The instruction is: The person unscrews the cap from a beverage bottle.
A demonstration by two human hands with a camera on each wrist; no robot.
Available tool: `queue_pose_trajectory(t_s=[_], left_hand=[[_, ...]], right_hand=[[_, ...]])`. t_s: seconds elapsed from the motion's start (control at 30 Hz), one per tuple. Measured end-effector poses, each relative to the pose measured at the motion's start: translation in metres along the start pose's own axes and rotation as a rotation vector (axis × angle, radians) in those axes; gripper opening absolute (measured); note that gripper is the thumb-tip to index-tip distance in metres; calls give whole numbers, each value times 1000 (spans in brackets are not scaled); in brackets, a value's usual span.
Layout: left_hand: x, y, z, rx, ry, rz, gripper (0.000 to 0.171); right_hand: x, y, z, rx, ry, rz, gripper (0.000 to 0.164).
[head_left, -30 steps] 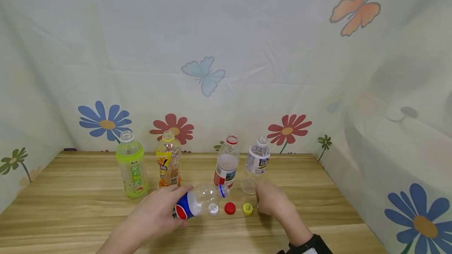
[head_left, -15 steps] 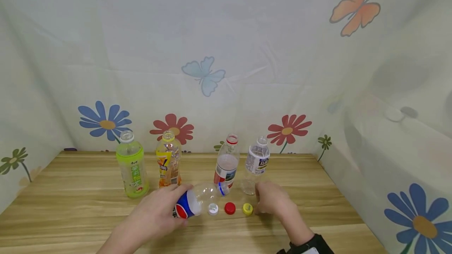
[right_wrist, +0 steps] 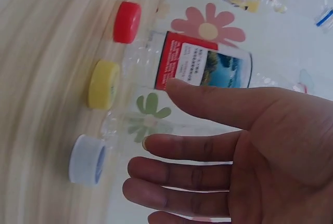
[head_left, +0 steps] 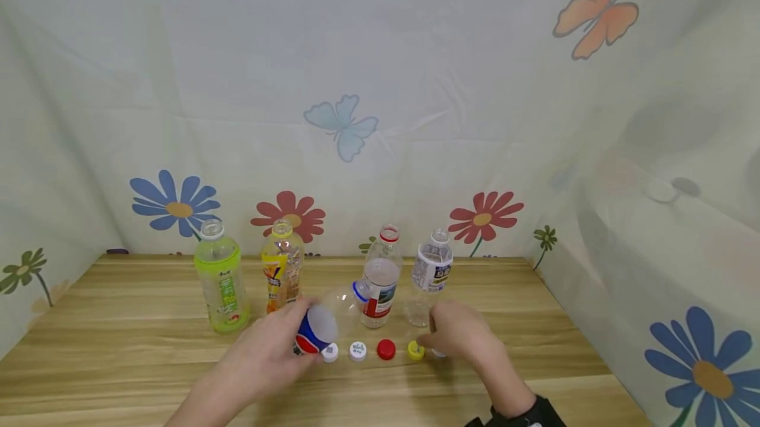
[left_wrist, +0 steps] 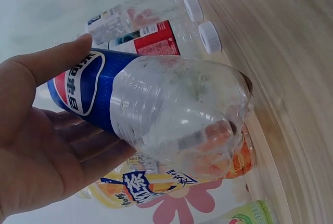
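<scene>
My left hand (head_left: 270, 344) grips a clear plastic soda bottle (head_left: 323, 326) round its blue label. The bottle is tilted, its capless neck with a blue ring pointing up and to the right in the head view. The left wrist view shows the bottle's (left_wrist: 177, 109) clear base, with the thumb and fingers round the label. My right hand (head_left: 460, 332) is above the right end of a row of caps, close to a yellow cap (head_left: 415, 350) and a white cap (head_left: 439, 353). In the right wrist view its fingers (right_wrist: 192, 174) are apart and hold nothing.
A red cap (head_left: 386, 350) and two more white caps, one (head_left: 357, 351) beside it, continue the row. Capless bottles stand behind: a green-labelled one (head_left: 222, 282), a yellow-labelled one (head_left: 282, 272), a red-labelled one (head_left: 382, 282) and a clear one (head_left: 432, 272). A patterned cloth (head_left: 237, 84) hangs behind the table.
The bottle in my left hand has tipped further up and away from the caps, uncovering the leftmost white cap. My right hand has risen slightly, and the rightmost white cap now shows beneath it.
</scene>
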State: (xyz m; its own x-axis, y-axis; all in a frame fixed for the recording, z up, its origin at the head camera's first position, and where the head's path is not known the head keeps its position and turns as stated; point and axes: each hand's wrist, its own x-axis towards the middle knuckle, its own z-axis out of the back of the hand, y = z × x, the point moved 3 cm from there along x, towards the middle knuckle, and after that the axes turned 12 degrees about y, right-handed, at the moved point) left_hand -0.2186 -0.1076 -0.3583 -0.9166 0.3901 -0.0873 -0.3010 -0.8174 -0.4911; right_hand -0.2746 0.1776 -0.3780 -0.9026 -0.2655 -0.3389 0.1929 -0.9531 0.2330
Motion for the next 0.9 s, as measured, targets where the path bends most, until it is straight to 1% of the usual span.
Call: queue_pose_trajectory(t_s=[0.1, 0.27, 0.43, 0.6, 0.8, 0.9], left_hand=[[0, 0, 1, -24, -12, 9, 78], [1, 1, 2, -66, -30, 18, 78], [2, 3, 2, -102, -69, 11, 79], [4, 5, 1, -136, -113, 22, 81], [5, 7, 1, -106, -196, -22, 80], [5, 8, 2, -104, -221, -36, 78]], right_hand=[[-4, 6, 2, 3, -27, 35, 31], [-11, 16, 8, 11, -103, 99, 27], [-17, 26, 12, -9, -155, 159, 24], [-21, 32, 12, -30, -166, 194, 24], [-26, 37, 12, -35, -161, 205, 22], [-28, 39, 12, -37, -169, 214, 22]])
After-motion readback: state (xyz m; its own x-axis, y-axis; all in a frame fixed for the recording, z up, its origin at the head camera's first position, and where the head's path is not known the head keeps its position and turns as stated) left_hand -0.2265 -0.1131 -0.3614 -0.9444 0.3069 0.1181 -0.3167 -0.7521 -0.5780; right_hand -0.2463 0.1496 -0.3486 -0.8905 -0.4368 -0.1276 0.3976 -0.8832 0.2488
